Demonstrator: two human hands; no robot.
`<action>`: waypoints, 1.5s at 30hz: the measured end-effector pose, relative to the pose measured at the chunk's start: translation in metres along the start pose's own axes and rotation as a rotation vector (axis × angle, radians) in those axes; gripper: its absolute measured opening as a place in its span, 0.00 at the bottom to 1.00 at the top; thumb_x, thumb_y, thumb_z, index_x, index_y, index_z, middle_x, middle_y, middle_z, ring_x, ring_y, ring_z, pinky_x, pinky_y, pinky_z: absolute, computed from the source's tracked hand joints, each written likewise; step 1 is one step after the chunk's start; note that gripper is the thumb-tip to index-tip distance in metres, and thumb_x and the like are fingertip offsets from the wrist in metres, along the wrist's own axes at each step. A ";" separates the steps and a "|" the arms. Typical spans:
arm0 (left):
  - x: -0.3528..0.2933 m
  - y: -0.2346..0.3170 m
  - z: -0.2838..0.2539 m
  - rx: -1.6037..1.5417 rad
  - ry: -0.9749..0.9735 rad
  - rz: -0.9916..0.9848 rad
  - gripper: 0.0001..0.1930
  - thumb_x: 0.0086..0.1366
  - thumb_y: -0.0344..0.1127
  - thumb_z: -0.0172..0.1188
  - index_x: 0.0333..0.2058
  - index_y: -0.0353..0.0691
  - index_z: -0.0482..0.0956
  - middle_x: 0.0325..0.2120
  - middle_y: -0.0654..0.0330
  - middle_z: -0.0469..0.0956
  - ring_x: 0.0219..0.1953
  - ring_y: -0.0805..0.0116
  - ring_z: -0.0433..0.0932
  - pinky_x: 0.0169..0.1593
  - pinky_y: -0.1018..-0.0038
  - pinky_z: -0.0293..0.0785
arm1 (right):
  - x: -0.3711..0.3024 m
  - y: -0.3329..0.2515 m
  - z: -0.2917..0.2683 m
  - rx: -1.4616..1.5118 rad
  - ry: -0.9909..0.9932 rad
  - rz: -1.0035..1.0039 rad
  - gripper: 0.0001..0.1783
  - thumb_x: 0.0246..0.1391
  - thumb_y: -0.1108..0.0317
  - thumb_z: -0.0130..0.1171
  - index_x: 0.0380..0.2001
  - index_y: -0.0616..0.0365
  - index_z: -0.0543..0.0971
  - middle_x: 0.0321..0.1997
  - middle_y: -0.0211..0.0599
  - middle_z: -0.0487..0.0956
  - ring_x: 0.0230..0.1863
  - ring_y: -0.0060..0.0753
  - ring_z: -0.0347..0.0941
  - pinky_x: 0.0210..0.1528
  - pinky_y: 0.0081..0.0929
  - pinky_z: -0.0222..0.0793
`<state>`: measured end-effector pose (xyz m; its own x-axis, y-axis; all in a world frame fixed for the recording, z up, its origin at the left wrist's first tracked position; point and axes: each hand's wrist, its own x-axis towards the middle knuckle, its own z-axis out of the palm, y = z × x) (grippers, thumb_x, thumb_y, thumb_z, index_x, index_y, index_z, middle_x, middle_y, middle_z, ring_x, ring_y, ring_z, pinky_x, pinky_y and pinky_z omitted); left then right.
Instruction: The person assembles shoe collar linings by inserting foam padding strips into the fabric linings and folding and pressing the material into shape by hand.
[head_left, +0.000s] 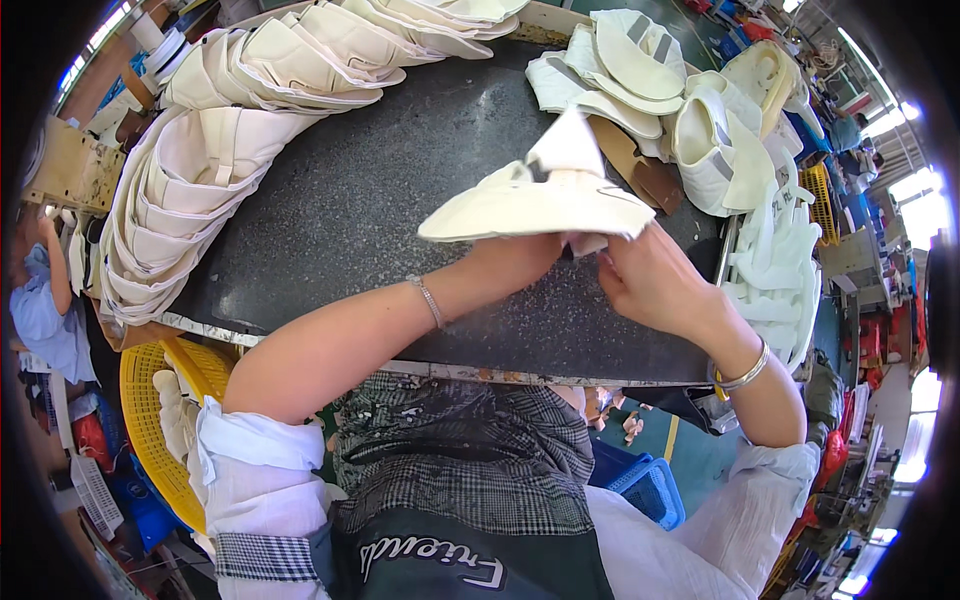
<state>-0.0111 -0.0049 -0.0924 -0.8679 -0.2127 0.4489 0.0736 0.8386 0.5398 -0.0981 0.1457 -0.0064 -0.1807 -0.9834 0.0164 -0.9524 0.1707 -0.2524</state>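
Note:
A cream shoe upper (pixel 545 205) is held up over the dark speckled worktop (pixel 400 180), its wide curved edge toward me and a pointed flap standing up behind. My left hand (pixel 520 258) grips its near edge from below; the fingertips are hidden under the material. Closed on the right end of the same edge is my right hand (pixel 645 280), thumb and fingers bent inward. Between the hands a small pale and dark bit shows, too small to name. Just behind the held upper lies a brown shoe-shaped piece (pixel 640 165), partly covered.
Overlapping cream uppers line the worktop's left (pixel 180 200) and far edges (pixel 310 45). More uppers with grey strips (pixel 625 70) are heaped at the far right, above white strappy pieces (pixel 775 265). A yellow basket (pixel 145 420) stands lower left; a blue basket (pixel 650 490) sits below the worktop.

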 end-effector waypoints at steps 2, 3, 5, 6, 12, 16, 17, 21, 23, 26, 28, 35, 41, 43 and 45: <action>0.007 -0.010 -0.005 -0.072 0.001 0.108 0.16 0.60 0.35 0.58 0.45 0.35 0.74 0.38 0.48 0.78 0.42 0.56 0.78 0.46 0.63 0.72 | -0.013 0.009 0.016 -0.087 0.071 0.006 0.18 0.37 0.78 0.58 0.38 0.70 0.76 0.39 0.52 0.77 0.47 0.52 0.72 0.52 0.38 0.67; 0.013 -0.009 -0.011 -0.080 -0.006 0.111 0.16 0.60 0.35 0.58 0.45 0.35 0.74 0.38 0.48 0.78 0.42 0.56 0.78 0.46 0.63 0.72 | -0.018 0.014 0.025 -0.175 0.146 0.003 0.20 0.38 0.78 0.58 0.40 0.70 0.75 0.40 0.52 0.77 0.46 0.52 0.73 0.52 0.38 0.68; 0.025 -0.001 -0.031 -0.093 -0.183 -0.158 0.14 0.64 0.33 0.52 0.46 0.32 0.73 0.40 0.47 0.78 0.44 0.59 0.78 0.47 0.65 0.72 | -0.018 0.014 0.033 -0.234 0.169 -0.016 0.21 0.41 0.77 0.57 0.43 0.69 0.75 0.40 0.51 0.77 0.47 0.50 0.73 0.53 0.37 0.68; 0.037 0.000 -0.024 -0.280 -0.186 -0.600 0.14 0.67 0.37 0.45 0.37 0.32 0.75 0.28 0.47 0.78 0.30 0.54 0.79 0.37 0.61 0.74 | -0.015 0.008 0.033 -0.277 0.135 -0.009 0.21 0.42 0.77 0.56 0.45 0.67 0.75 0.41 0.51 0.77 0.48 0.49 0.73 0.54 0.36 0.68; 0.048 -0.002 -0.049 -0.169 -0.503 -0.277 0.21 0.68 0.45 0.50 0.48 0.31 0.73 0.43 0.46 0.77 0.44 0.57 0.77 0.50 0.66 0.70 | -0.007 0.002 0.018 -0.280 0.077 -0.038 0.31 0.33 0.83 0.56 0.49 0.58 0.75 0.49 0.49 0.74 0.51 0.50 0.70 0.55 0.40 0.65; 0.022 -0.016 -0.039 0.080 -0.380 0.344 0.36 0.48 0.64 0.66 0.48 0.42 0.74 0.48 0.51 0.74 0.53 0.52 0.71 0.55 0.58 0.66 | -0.011 0.014 0.017 -0.189 -0.046 -0.062 0.28 0.37 0.81 0.56 0.49 0.61 0.75 0.49 0.52 0.74 0.57 0.53 0.67 0.60 0.42 0.62; 0.011 -0.024 -0.034 0.062 -0.332 0.385 0.36 0.50 0.63 0.65 0.53 0.48 0.72 0.51 0.57 0.73 0.59 0.49 0.64 0.58 0.57 0.62 | -0.014 0.019 0.022 -0.152 -0.027 -0.096 0.30 0.35 0.82 0.56 0.49 0.62 0.74 0.50 0.53 0.74 0.58 0.54 0.66 0.61 0.42 0.62; 0.003 -0.050 -0.021 0.091 -0.169 0.628 0.31 0.55 0.58 0.63 0.53 0.48 0.73 0.49 0.57 0.73 0.60 0.48 0.61 0.60 0.53 0.58 | -0.025 0.029 0.018 -0.046 0.087 -0.069 0.29 0.34 0.83 0.55 0.47 0.64 0.73 0.50 0.55 0.74 0.53 0.56 0.69 0.57 0.40 0.66; 0.008 -0.039 -0.033 0.118 -0.322 0.495 0.23 0.60 0.50 0.60 0.51 0.47 0.74 0.50 0.56 0.72 0.60 0.49 0.63 0.61 0.56 0.60 | -0.023 0.039 0.017 0.014 0.148 -0.063 0.23 0.39 0.82 0.54 0.44 0.64 0.73 0.41 0.55 0.76 0.45 0.58 0.71 0.46 0.44 0.70; 0.012 -0.027 -0.043 0.131 -0.647 0.463 0.19 0.59 0.31 0.57 0.51 0.45 0.75 0.58 0.60 0.66 0.61 0.57 0.64 0.64 0.63 0.60 | -0.015 0.035 0.014 -0.002 0.097 0.150 0.20 0.43 0.80 0.54 0.44 0.61 0.74 0.41 0.55 0.76 0.42 0.58 0.73 0.45 0.43 0.71; 0.005 -0.031 -0.039 0.184 -0.643 0.527 0.18 0.58 0.29 0.56 0.49 0.44 0.76 0.56 0.60 0.69 0.59 0.57 0.66 0.63 0.62 0.61 | -0.009 0.037 0.021 -0.047 0.174 0.054 0.20 0.43 0.80 0.54 0.44 0.60 0.75 0.42 0.55 0.76 0.43 0.57 0.73 0.46 0.42 0.71; -0.001 -0.001 -0.074 -0.302 -0.258 0.649 0.05 0.51 0.28 0.64 0.29 0.39 0.81 0.28 0.57 0.79 0.36 0.56 0.78 0.46 0.62 0.75 | -0.013 0.047 0.035 0.234 0.392 0.194 0.16 0.48 0.77 0.61 0.43 0.61 0.78 0.44 0.41 0.80 0.47 0.38 0.75 0.50 0.30 0.69; -0.010 0.011 -0.083 -0.612 0.087 -0.473 0.15 0.57 0.34 0.67 0.41 0.36 0.78 0.34 0.65 0.77 0.40 0.75 0.74 0.47 0.69 0.74 | 0.003 0.023 0.012 1.511 0.541 0.183 0.10 0.51 0.76 0.64 0.38 0.63 0.80 0.40 0.31 0.81 0.45 0.18 0.73 0.47 0.20 0.70; 0.000 0.016 -0.087 -1.364 -0.297 -0.618 0.21 0.59 0.39 0.66 0.48 0.36 0.75 0.41 0.65 0.77 0.46 0.77 0.73 0.51 0.73 0.70 | 0.000 0.027 0.017 1.443 0.306 0.193 0.13 0.50 0.76 0.65 0.41 0.63 0.79 0.42 0.32 0.80 0.45 0.19 0.74 0.47 0.20 0.71; 0.005 0.020 -0.085 -1.393 -0.241 -0.533 0.20 0.62 0.40 0.63 0.49 0.34 0.75 0.44 0.61 0.77 0.47 0.75 0.73 0.55 0.74 0.67 | 0.001 0.016 0.019 1.482 0.288 0.170 0.14 0.49 0.77 0.65 0.42 0.62 0.78 0.44 0.33 0.80 0.45 0.18 0.74 0.47 0.21 0.72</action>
<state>0.0277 -0.0320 -0.0189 -0.9898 -0.1286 -0.0614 0.0062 -0.4691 0.8831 -0.1095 0.1461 -0.0286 -0.4670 -0.8838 0.0267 0.1510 -0.1094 -0.9825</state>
